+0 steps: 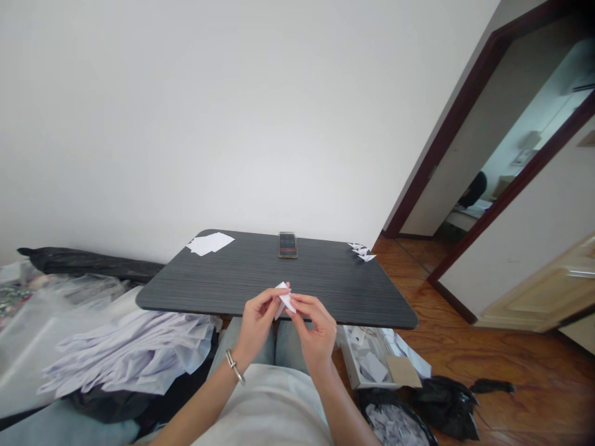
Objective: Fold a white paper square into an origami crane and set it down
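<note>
A small piece of folded white paper (286,301) is held between my two hands, just above the table's front edge. My left hand (258,313) pinches it from the left with thumb and fingers. From the right, my right hand (315,319) grips its edge, fingers closed. The fingers cover part of the paper, so its full shape cannot be made out. Flat white paper sheets (209,243) lie at the table's back left corner. Several small folded paper pieces (361,251) with pointed ends sit in a row at the back right.
The dark table (223,279) stands against a white wall. A phone (287,244) lies near its back edge. On the floor at right are a box of papers (372,365), a black bag of paper pieces (395,424) and another black bag (444,402). White cloth (134,350) is piled at left.
</note>
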`<state>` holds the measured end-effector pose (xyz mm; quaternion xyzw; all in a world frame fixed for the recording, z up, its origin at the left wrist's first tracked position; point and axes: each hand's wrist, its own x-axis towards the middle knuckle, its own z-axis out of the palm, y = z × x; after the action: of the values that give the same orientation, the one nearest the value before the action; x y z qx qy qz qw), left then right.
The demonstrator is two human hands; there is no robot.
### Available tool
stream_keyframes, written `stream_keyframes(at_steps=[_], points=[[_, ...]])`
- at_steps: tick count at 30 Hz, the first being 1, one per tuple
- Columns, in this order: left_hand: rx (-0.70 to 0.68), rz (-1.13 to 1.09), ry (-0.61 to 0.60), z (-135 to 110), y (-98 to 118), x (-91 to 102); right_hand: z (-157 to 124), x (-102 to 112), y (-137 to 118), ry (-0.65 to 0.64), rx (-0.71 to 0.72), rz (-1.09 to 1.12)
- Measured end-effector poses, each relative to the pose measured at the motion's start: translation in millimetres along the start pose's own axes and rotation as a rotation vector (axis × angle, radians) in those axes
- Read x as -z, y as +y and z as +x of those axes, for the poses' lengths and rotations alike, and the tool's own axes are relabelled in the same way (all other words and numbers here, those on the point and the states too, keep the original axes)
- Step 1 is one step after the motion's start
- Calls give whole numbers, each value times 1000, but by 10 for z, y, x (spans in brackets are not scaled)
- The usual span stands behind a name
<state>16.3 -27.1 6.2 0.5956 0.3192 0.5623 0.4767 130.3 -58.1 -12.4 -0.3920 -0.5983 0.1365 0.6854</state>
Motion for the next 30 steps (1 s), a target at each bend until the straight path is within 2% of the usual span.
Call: stream_keyframes(at_steps=[5,9,16,22,30], points=[[76,-99,5,27,19,27,17,6,3,-45,25,-24],[91,-62,46,45,-7,59,34,7,-16,-82,18,-38],[101,-44,147,65,-65,78,35,-16,43,33,-221,46],[82,-40,160,40,-80,49,60,-16,94,-96,-377,137],[72,-2,79,30,-39,25,71,-28,148,-111,-437,267]])
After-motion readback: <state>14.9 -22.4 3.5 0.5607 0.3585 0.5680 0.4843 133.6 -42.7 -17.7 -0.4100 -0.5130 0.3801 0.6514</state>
